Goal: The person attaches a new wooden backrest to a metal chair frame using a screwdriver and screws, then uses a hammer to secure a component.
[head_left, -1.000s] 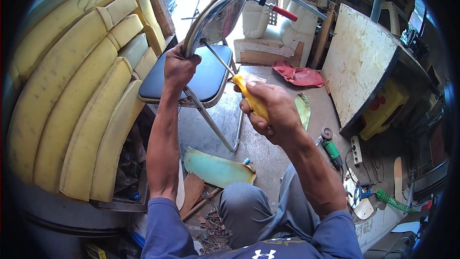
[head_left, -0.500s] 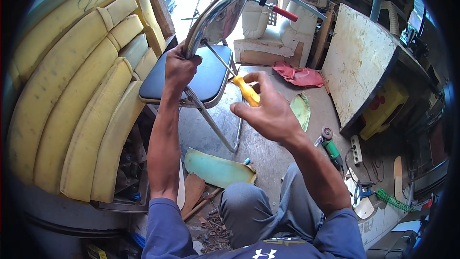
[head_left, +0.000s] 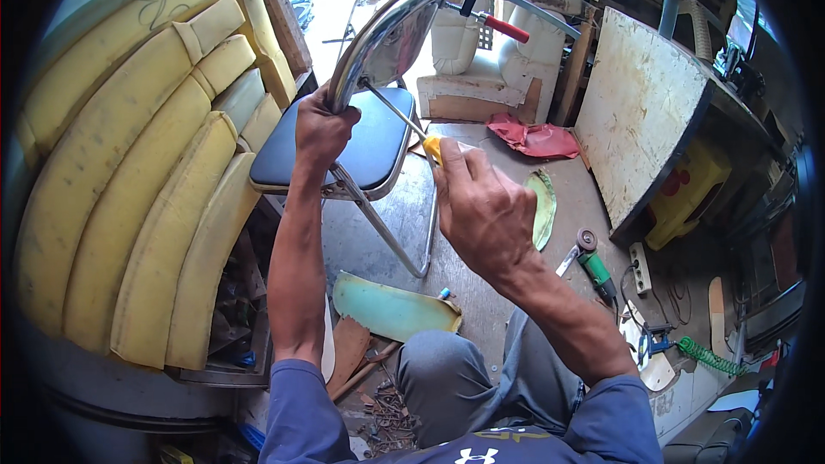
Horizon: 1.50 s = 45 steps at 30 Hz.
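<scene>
A folding chair with a dark blue seat (head_left: 365, 137) and a chromed metal backrest frame (head_left: 387, 30) stands in front of me. My left hand (head_left: 325, 129) is closed around the lower left part of the backrest frame. In my right hand (head_left: 483, 206) is a screwdriver (head_left: 431, 148) with a yellow handle, mostly covered by my fingers. Its shaft slants up to the left, and the tip meets the back of the backrest near its lower edge. A bar clamp with a red handle (head_left: 505, 28) is fixed at the top of the backrest.
Yellow foam pads (head_left: 129, 172) are stacked at the left. On the floor lie a light green foam piece (head_left: 391, 305), red cloth (head_left: 533, 136), a green angle grinder (head_left: 595, 268), a power strip (head_left: 640, 266) and loose screws (head_left: 395, 417). A white board (head_left: 640, 103) leans at the right.
My right hand has turned on the screwdriver: the fingers were apart with much of the handle showing, and now they wrap over it. My left hand keeps its hold on the frame.
</scene>
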Each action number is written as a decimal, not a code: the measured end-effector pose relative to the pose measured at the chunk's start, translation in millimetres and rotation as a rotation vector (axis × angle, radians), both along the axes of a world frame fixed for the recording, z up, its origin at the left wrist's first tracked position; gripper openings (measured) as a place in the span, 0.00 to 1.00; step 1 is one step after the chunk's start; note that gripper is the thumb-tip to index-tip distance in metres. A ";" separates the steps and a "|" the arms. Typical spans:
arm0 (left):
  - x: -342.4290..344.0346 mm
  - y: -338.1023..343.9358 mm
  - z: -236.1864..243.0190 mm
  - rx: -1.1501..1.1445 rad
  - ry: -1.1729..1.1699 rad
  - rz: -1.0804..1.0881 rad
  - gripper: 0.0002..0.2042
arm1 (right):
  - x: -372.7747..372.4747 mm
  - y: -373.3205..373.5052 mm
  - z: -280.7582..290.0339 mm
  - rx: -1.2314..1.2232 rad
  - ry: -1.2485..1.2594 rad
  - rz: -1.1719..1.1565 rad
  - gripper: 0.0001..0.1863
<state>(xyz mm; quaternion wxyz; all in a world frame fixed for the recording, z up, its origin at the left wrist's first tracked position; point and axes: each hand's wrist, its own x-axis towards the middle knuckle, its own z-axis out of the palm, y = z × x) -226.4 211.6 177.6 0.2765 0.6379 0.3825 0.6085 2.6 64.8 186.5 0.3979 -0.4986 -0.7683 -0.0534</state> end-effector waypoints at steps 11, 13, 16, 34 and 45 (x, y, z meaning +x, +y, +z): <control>-0.4 -2.1 -0.2 -0.001 -0.008 0.009 0.14 | 4.4 0.7 0.2 0.181 -0.233 -0.091 0.18; -0.7 -1.5 0.2 -0.020 0.004 0.006 0.14 | 4.8 1.2 3.2 -0.178 0.183 0.088 0.16; -1.6 0.6 1.6 0.001 0.026 0.011 0.14 | 9.2 7.3 7.2 -0.847 0.850 0.436 0.16; -1.6 -2.1 1.2 -0.018 0.001 -0.002 0.15 | -0.4 3.8 -8.7 0.200 -0.033 -0.029 0.19; -1.1 -2.5 2.1 -0.010 0.016 -0.007 0.17 | 5.2 13.7 -16.1 0.305 -0.032 0.052 0.21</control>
